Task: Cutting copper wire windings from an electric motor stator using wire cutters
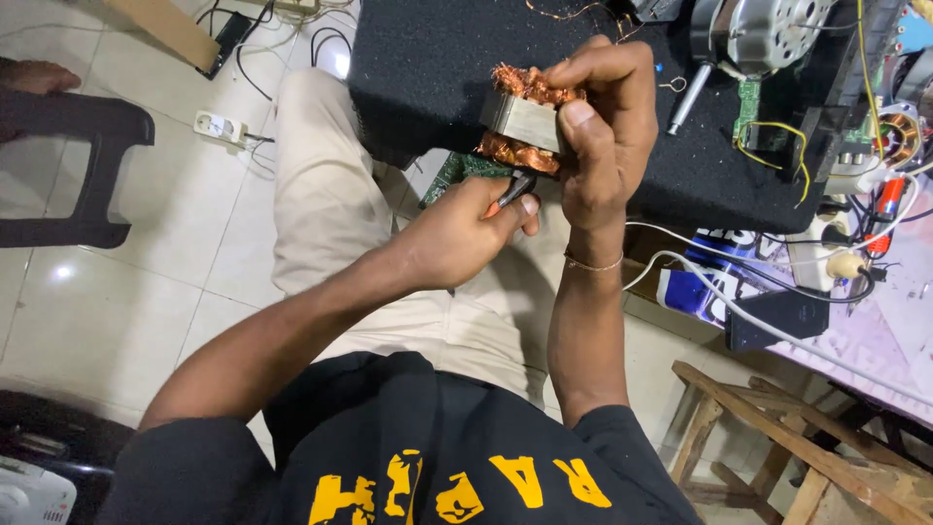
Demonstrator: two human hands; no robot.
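R hand (607, 126) fingers (581, 115) wrapped tight round motor stator (523, 121) w/ copper windings. L hand (466, 233) fingers pinched shut on small pliers (512, 191) — tip just below R thumb, at lower winding.

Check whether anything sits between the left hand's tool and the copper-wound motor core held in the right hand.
Nothing visible does. The right hand grips the motor core directly, and the left hand brings the tool tip up to the lower copper winding unobstructed.

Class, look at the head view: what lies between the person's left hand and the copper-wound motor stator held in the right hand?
A small tool with dark jaws and an orange grip; the left hand holds it, its tip reaching the stator gripped by the right hand.
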